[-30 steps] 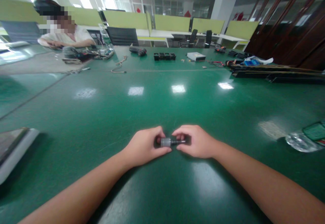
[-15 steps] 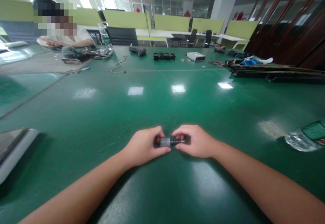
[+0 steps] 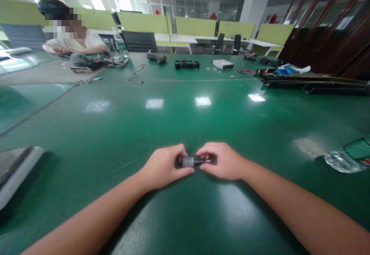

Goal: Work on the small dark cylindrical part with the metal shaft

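Observation:
Both hands meet low in the middle of the head view, around a small grey cylindrical part [image 3: 188,162] with a narrower, dark ribbed end and a thin shaft. It lies level, just above or on the green tabletop; I cannot tell which. My left hand [image 3: 166,166] is closed on the thick grey end, thumb on the near side, fingers behind. My right hand [image 3: 224,161] pinches around the thin dark end, its fingers curled on the far side and the thumb below. The palms hide both tips of the part.
A flat, pale-edged device [image 3: 19,174] lies at the left edge, a clear plastic bottle [image 3: 343,160] at the right. Along the far side are a black box-like part [image 3: 187,64], a white box [image 3: 222,64], a cable [image 3: 134,76] and dark rails [image 3: 312,82]. A person [image 3: 75,44] sits far left.

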Action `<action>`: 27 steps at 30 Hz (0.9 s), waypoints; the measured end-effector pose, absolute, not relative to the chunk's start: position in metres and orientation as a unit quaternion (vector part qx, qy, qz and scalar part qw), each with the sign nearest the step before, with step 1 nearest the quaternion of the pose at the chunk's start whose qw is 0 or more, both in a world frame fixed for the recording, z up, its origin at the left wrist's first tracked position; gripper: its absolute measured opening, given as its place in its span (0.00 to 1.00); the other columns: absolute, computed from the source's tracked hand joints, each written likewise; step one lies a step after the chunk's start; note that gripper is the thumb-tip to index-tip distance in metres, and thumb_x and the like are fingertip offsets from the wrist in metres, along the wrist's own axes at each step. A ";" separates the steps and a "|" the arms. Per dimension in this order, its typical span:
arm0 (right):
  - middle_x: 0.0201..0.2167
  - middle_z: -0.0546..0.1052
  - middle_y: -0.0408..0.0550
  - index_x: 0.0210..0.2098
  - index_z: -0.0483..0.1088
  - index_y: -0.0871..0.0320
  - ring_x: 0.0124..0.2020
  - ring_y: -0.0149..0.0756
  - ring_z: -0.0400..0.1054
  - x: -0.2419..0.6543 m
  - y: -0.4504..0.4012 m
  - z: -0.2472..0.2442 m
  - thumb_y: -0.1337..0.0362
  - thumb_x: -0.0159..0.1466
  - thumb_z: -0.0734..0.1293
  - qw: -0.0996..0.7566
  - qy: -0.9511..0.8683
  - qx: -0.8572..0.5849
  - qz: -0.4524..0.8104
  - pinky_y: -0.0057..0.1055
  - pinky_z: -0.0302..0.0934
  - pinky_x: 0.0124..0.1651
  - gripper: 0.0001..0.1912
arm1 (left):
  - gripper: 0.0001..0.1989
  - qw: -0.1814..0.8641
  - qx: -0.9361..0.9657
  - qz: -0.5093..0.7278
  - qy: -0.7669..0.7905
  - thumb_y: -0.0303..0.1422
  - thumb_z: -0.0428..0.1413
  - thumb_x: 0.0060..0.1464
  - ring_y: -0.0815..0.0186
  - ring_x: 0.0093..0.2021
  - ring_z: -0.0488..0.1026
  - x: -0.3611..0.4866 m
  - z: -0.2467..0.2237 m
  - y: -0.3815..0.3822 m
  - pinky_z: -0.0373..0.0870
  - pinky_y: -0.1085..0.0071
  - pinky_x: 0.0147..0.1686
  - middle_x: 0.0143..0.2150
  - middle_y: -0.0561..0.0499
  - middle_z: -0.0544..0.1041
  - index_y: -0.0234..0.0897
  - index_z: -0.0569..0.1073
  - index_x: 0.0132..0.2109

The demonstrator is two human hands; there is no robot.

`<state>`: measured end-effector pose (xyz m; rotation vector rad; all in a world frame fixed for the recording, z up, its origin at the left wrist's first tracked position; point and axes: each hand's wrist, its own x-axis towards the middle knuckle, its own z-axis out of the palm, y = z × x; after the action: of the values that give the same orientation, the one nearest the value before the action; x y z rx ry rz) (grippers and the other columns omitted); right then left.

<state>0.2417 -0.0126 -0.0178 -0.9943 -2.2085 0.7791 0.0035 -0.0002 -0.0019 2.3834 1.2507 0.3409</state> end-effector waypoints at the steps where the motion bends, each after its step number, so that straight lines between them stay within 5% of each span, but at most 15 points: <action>1: 0.34 0.78 0.46 0.42 0.76 0.59 0.34 0.33 0.71 0.240 -0.013 -0.018 0.68 0.57 0.73 0.297 -0.828 -0.376 0.292 0.29 0.64 0.40 0.12 | 0.16 0.212 0.858 0.122 0.451 0.47 0.62 0.51 0.64 0.30 0.74 0.004 -0.002 0.000 0.61 0.72 0.30 0.31 0.55 0.77 0.40 0.71 0.37; 27: 0.29 0.76 0.43 0.34 0.78 0.58 0.30 0.30 0.68 0.234 -0.010 -0.020 0.67 0.57 0.73 0.290 -0.839 -0.383 0.254 0.27 0.59 0.35 0.04 | 0.17 0.198 0.856 0.121 0.461 0.48 0.61 0.51 0.65 0.30 0.74 0.005 -0.003 0.000 0.61 0.72 0.29 0.31 0.56 0.78 0.41 0.71 0.37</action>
<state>0.2338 -0.0100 -0.0196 -1.0225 -2.2397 0.6788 0.0049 -0.0002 -0.0030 2.3971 1.2917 0.3376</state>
